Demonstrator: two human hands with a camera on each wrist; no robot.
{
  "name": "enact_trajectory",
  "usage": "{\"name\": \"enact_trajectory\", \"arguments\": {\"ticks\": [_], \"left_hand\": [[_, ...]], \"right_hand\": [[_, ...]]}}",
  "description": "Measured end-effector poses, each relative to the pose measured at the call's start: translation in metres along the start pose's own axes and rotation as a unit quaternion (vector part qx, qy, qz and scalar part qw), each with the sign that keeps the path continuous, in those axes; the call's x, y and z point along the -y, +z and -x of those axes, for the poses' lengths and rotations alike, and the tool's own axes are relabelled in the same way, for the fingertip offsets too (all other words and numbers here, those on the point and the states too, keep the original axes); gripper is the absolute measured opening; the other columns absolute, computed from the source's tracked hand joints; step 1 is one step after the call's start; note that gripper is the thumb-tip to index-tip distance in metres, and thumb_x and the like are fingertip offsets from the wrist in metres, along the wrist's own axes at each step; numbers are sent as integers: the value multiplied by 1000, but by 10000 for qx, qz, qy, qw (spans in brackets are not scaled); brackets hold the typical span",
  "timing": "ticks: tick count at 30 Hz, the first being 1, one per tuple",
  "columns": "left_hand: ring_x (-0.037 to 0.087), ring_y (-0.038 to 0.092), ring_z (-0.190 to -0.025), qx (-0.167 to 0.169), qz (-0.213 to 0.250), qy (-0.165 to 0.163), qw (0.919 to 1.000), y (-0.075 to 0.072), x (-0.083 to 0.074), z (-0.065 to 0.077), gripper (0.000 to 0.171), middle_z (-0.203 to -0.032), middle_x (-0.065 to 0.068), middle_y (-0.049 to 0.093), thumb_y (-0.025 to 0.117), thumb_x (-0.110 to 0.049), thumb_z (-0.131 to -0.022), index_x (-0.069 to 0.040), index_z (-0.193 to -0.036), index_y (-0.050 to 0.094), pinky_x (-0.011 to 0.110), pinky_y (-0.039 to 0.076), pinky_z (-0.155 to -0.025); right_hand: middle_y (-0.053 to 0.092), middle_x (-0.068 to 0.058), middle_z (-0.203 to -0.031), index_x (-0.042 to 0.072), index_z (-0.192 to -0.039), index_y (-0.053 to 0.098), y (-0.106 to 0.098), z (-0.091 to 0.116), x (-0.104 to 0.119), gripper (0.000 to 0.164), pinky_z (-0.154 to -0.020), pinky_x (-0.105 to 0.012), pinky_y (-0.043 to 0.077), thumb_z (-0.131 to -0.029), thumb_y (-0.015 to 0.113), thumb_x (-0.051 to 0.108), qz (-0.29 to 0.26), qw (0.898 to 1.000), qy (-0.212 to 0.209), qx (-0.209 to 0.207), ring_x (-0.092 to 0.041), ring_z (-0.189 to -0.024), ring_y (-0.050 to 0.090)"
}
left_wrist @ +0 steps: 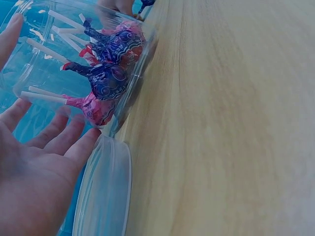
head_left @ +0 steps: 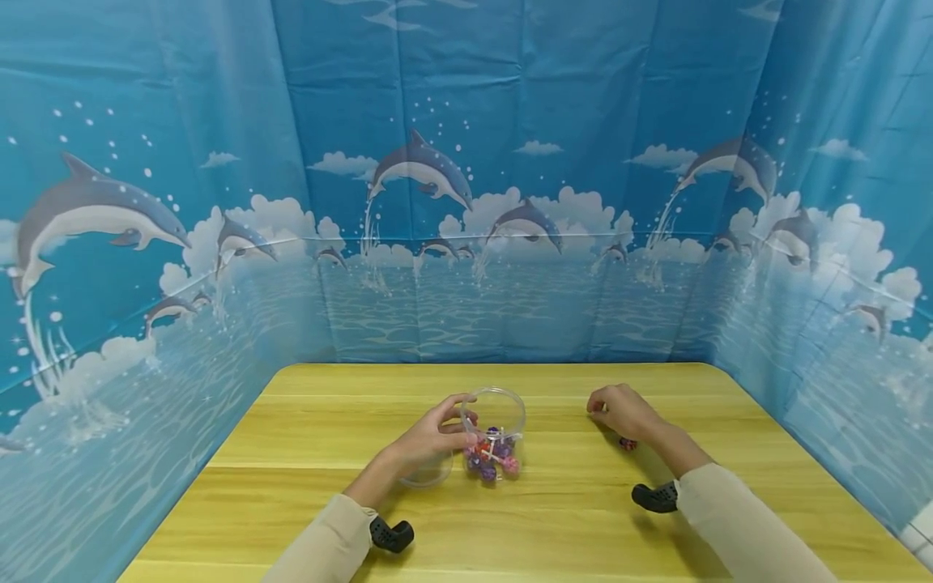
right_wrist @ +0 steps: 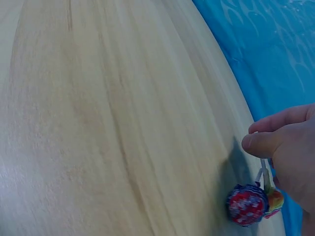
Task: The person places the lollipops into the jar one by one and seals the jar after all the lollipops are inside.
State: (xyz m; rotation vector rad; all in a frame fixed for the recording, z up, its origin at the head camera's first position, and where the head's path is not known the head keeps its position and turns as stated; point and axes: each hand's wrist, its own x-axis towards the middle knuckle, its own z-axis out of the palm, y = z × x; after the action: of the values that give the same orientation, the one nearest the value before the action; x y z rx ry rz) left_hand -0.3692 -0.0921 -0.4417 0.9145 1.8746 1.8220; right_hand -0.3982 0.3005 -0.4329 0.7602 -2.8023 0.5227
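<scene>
A clear plastic jar (head_left: 494, 413) stands without its lid on the table, holding several lollipops (head_left: 490, 461) in purple, pink and red wrappers with white sticks. My left hand (head_left: 437, 437) holds the jar's left side, thumb in front and fingers spread round behind; the left wrist view shows its palm (left_wrist: 39, 172) facing the jar. Over to the right, my right hand (head_left: 625, 413) pinches lollipop sticks between thumb and fingertips. Below those fingers in the right wrist view, a red-and-blue lollipop (right_wrist: 246, 204) and a yellowish one (right_wrist: 274, 202) hang near the tabletop.
A round clear lid (head_left: 426, 474) lies on the table left of the jar, partly under my left forearm. The yellow wood-grain table (head_left: 525, 534) ends at blue dolphin-print curtains (head_left: 496, 316) behind and at both sides. Black wrist mounts (head_left: 656, 497) stick out from the sleeves.
</scene>
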Motion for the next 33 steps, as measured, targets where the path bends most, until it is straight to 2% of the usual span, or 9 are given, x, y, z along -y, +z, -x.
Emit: {"name": "enact_trajectory", "arguments": {"ticks": [15, 21, 24, 30, 32, 33], "left_hand": [[38, 37, -126, 30, 53, -26, 10000, 0, -1, -1, 59, -138, 27, 29, 65, -23, -89, -29, -140, 36, 39, 45, -91], [32, 42, -124, -32, -30, -71, 10000, 1, -2, 0, 59, -138, 25, 31, 66, -25, -88, -30, -139, 37, 39, 45, -91], [30, 43, -123, -49, -65, -86, 9999, 0, -2, 0, 59, -138, 24, 31, 66, -25, -88, -31, -139, 37, 38, 44, -91], [38, 36, -127, -36, -36, -41, 10000, 1, -1, 0, 58, -136, 20, 36, 65, -24, -89, -29, -139, 37, 38, 44, -92], [39, 35, -127, -47, -53, -31, 10000, 1, -1, 0, 58, -134, 16, 38, 65, -24, -89, -29, -139, 37, 38, 44, -92], [39, 35, -127, -53, -73, -32, 10000, 2, -2, 0, 58, -134, 15, 39, 66, -24, -88, -30, -139, 37, 38, 44, -92]], "right_hand": [[65, 2, -83, 11, -89, 72, -42, 6, -3, 6, -63, -37, 50, -84, 69, 9, 445, 9982, 265, -287, -16, -75, 59], [65, 1, -79, 10, -85, 72, -58, 10, -5, 4, -60, -38, 50, -83, 69, 11, 579, 9954, 320, -687, -18, -71, 60], [64, 2, -78, 9, -85, 71, -62, 12, -7, 4, -59, -37, 49, -85, 68, 13, 409, 9947, 391, -856, -16, -69, 59], [66, 0, -81, 9, -88, 70, -68, 13, -3, 11, -59, -38, 49, -88, 66, 19, -233, 9919, 771, -985, -17, -71, 60], [66, -1, -83, 10, -90, 70, -69, 13, -2, 16, -63, -42, 49, -89, 65, 25, -425, 9896, 956, -991, -20, -74, 61], [66, -1, -84, 10, -91, 70, -70, 13, -1, 19, -71, -47, 48, -89, 64, 28, -548, 9879, 1051, -999, -22, -76, 61]]}}
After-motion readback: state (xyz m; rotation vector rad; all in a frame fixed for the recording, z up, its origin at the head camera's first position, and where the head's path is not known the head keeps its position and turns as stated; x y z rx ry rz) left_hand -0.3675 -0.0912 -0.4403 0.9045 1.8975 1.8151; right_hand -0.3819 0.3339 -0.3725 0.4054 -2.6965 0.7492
